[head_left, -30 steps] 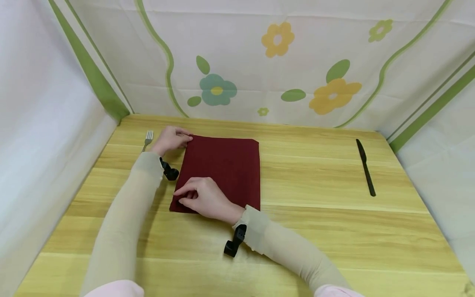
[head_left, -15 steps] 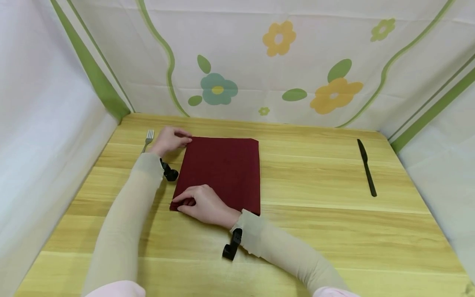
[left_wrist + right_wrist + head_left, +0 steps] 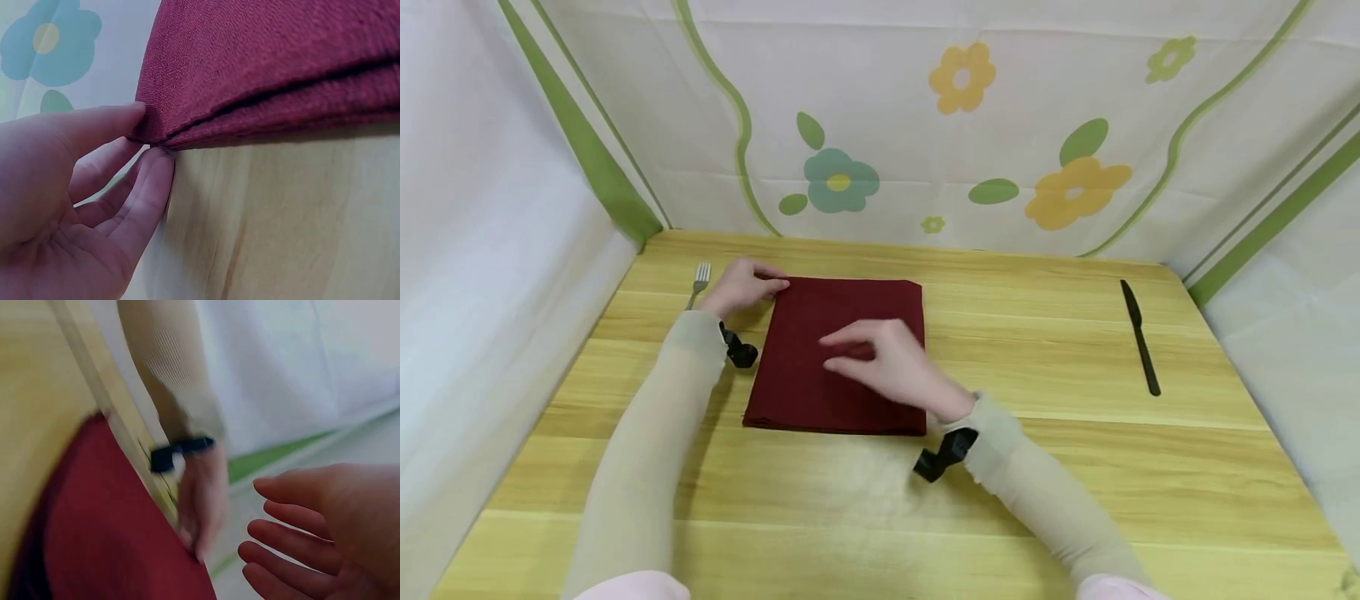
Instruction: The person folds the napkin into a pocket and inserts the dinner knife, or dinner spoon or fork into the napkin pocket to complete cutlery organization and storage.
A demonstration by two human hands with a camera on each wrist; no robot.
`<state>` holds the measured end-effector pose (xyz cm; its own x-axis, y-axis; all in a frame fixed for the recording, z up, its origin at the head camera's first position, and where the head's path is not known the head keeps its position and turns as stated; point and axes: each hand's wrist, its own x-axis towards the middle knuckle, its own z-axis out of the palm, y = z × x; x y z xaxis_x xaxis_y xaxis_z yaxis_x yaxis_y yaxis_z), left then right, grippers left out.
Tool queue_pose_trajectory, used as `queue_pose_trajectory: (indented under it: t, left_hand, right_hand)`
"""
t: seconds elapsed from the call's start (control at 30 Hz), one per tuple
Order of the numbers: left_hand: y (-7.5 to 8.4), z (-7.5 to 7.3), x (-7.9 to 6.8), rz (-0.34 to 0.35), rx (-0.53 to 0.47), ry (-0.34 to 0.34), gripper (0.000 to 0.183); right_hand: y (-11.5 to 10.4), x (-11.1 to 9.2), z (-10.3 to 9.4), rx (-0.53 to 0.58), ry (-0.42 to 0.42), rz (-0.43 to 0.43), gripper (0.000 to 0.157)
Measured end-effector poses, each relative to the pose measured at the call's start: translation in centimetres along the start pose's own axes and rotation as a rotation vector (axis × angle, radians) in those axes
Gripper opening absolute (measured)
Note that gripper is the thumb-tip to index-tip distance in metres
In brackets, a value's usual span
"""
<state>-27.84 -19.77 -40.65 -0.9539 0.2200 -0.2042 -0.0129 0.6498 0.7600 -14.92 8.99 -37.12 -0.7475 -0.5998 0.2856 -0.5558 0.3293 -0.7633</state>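
A dark red folded cloth napkin (image 3: 805, 392) lies flat on the wooden table, its layers showing along the edge in the left wrist view. At its far left corner, my left hand (image 3: 742, 285) pinches the fabric between thumb and fingers; the left wrist view shows the held corner of the napkin (image 3: 250, 56) close up. My right hand (image 3: 891, 362) hovers over the middle of the napkin with thumb and fingers apart, holding nothing. In the right wrist view, the fingers of that hand (image 3: 331, 531) are spread and touch no fabric.
A fork (image 3: 698, 283) lies left of my left hand, partly hidden by it. Far to the right is a black knife (image 3: 1140, 337). White curtains with a flower print (image 3: 842, 182) close off the back and sides of the table (image 3: 1037, 467).
My right hand has left the napkin's near left corner, after sliding slightly towards me, and has risen to the right. The left hand stays at the far left corner.
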Motion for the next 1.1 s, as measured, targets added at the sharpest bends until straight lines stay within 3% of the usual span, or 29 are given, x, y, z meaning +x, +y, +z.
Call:
queue_pose_trajectory:
  t: [0.23, 0.37, 0.5, 0.73, 0.9, 1.1]
  left_hand:
    - [0.6, -0.3, -0.4, -0.018, -0.032, -0.022, 0.038]
    - [0.9, -0.4, -0.5, -0.02, -0.017, -0.042, 0.037]
    - [1.1, -0.4, -0.7, -0.01, 0.009, -0.055, 0.039]
    - [1.2, -0.5, -0.8, -0.004, -0.026, -0.099, 0.042]
    - [1.3, -0.4, -0.9, -0.004, -0.044, -0.118, 0.042]
    - [1.6, -0.2, -1.2, 0.023, -0.034, -0.136, 0.038]
  right_hand:
    - [4.3, 0.1, -5.3, -0.059, 0.164, 0.232, 0.029]
    - [6.9, 0.4, -7.3, -0.056, 0.185, 0.369, 0.034]
    - [9.1, 0.7, -8.3, -0.072, 0.178, 0.442, 0.038]
    - [12.5, 1.8, -8.2, -0.149, 0.144, 0.443, 0.034]
    - [13.1, 2.3, -7.8, -0.181, 0.12, 0.439, 0.027]
    - [12.9, 2.2, -7.9, -0.141, 0.092, 0.45, 0.027]
